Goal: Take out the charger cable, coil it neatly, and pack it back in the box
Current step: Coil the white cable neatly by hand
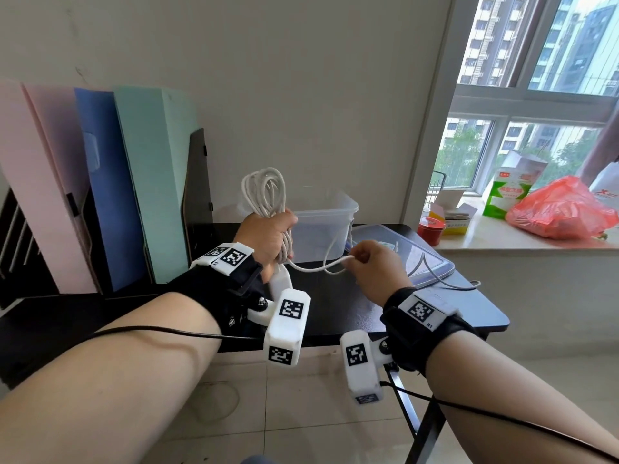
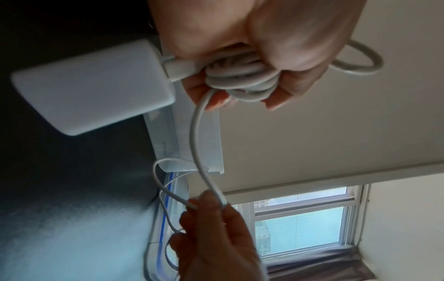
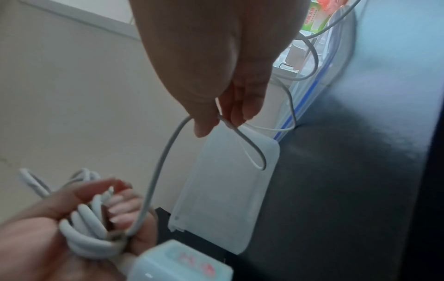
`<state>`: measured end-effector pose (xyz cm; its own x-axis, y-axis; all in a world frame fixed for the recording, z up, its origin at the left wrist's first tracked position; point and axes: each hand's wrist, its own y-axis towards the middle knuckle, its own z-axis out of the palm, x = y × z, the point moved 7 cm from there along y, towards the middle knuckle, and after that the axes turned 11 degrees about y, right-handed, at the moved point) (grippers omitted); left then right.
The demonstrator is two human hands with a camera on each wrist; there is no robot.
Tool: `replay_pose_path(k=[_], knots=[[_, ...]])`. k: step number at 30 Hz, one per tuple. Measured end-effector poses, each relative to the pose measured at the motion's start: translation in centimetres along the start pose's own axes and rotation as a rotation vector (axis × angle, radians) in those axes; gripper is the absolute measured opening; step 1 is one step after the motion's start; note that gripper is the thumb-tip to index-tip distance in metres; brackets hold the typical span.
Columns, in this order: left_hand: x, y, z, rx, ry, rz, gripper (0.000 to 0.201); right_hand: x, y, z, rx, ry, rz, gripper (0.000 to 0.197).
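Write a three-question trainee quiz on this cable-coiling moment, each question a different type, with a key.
1. True or false: the left hand grips a bundle of coiled cable.
2. Multiple choice: the right hand is (A) resting open on the table, (B) pinching a loose stretch of cable, (C) holding the lid.
3. Fill in: the clear plastic box stands on the black ____, behind the hands.

Key: 1 true; 2 B; 3 table.
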<state>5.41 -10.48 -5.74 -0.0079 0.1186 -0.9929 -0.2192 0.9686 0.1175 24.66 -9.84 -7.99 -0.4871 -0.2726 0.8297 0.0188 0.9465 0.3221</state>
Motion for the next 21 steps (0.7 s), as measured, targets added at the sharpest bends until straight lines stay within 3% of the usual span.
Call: replay_pose_path(k=[9, 16, 19, 21], knots=[[-0.1, -1.8, 1.5, 0.238, 0.278, -0.011, 0.009, 3.8, 1.7, -2.3, -0.058, 0.251, 0.001, 0.023], [-1.1, -4.3, 3.6, 0.449, 0.236, 0.033, 0.010, 5.6, 1.5, -1.3, 0.034, 0.409, 0.134, 0.019], [-1.2, -4.5, 4.4, 0.512, 0.167, 0.071, 0.011, 6.0, 1.1, -0.1, 0.103, 0.596, 0.190, 0.013], [-1.4, -4.6, 4.7, 0.549, 0.136, 0.098, 0.023, 6.4, 0.8, 0.5, 0.144, 0.721, 0.216, 0.014]])
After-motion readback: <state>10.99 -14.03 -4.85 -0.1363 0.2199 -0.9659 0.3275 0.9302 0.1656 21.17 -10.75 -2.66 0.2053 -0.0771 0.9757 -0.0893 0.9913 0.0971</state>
